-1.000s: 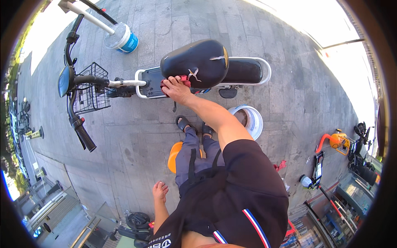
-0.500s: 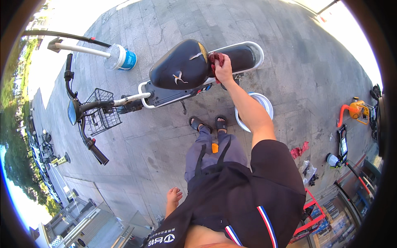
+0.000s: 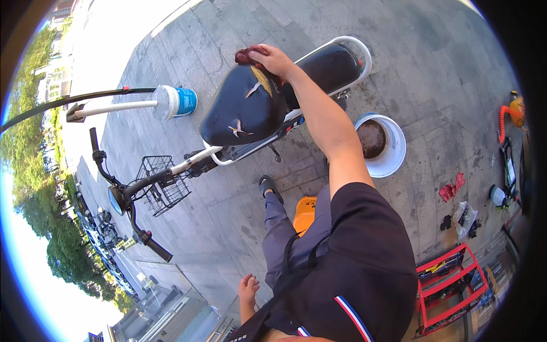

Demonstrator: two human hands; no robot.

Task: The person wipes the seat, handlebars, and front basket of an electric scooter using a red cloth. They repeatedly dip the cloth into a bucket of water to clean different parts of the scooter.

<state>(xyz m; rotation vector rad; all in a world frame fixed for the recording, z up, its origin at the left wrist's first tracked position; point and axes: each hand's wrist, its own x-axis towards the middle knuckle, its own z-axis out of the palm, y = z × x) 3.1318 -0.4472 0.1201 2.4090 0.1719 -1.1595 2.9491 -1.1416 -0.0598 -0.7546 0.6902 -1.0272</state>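
A: Where's the right hand [image 3: 273, 58]?
B: Arm stretched far out — fingers clamped on a dark red rag [image 3: 248, 55] atop the black scooter seat [image 3: 245, 108].
A: Left hand [image 3: 248, 286]?
B: Hanging near, loosely open — empty.

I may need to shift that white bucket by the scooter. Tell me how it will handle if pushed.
The bucket stands upright on the paving and looks partly filled with dark liquid, so it is probably heavy for its size. A push would likely make it scrape and slosh rather than slide. Its wide form suggests it should resist tipping.
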